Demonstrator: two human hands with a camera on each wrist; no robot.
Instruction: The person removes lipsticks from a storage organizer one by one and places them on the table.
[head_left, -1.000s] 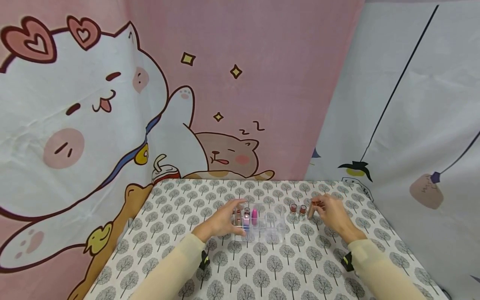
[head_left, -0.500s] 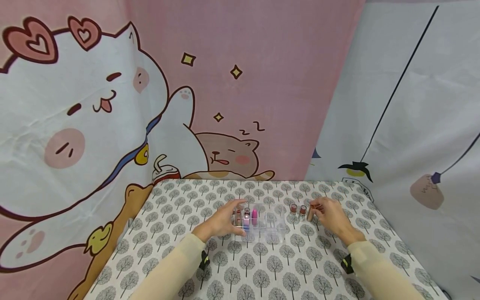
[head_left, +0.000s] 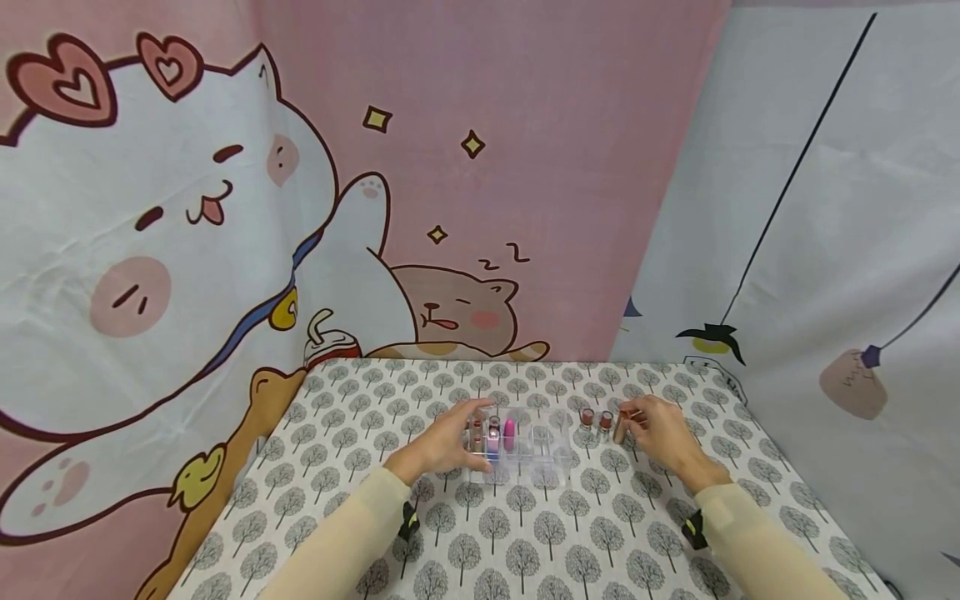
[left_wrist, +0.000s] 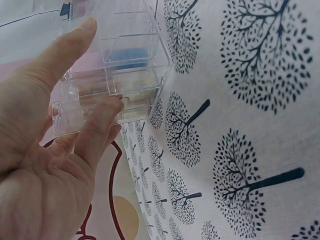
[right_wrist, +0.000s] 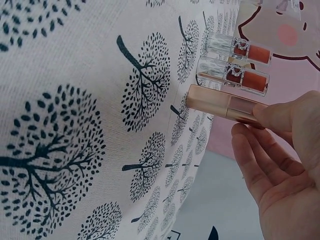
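My left hand (head_left: 447, 442) grips the left end of a clear compartmented organizer (head_left: 553, 462), thumb and fingers on opposite sides of it. In its left compartments sit small cosmetics, among them a bright pink tube (head_left: 509, 433) and a blue-based item (left_wrist: 129, 58). To the right, my right hand (head_left: 662, 433) pinches the upper end of a rose-gold lipstick tube (right_wrist: 207, 101) between thumb and fingers. The tube is upright, its lower end at the cloth. Close beside it stand two clear lip gloss tubes with reddish-brown parts, a nearer gloss (right_wrist: 254, 81) and a farther gloss (right_wrist: 259, 53).
A white cloth with grey trees (head_left: 525, 533) covers the table. Behind it hangs a pink curtain (head_left: 570, 167) with cartoon animals, and a pale curtain (head_left: 795, 208) is at the right. The organizer's right compartments show nothing in them.
The lipstick tube, tilted a second ago, now stands upright beside the two glosses. My right hand has shifted slightly with it. The left hand and organizer have stayed in place.
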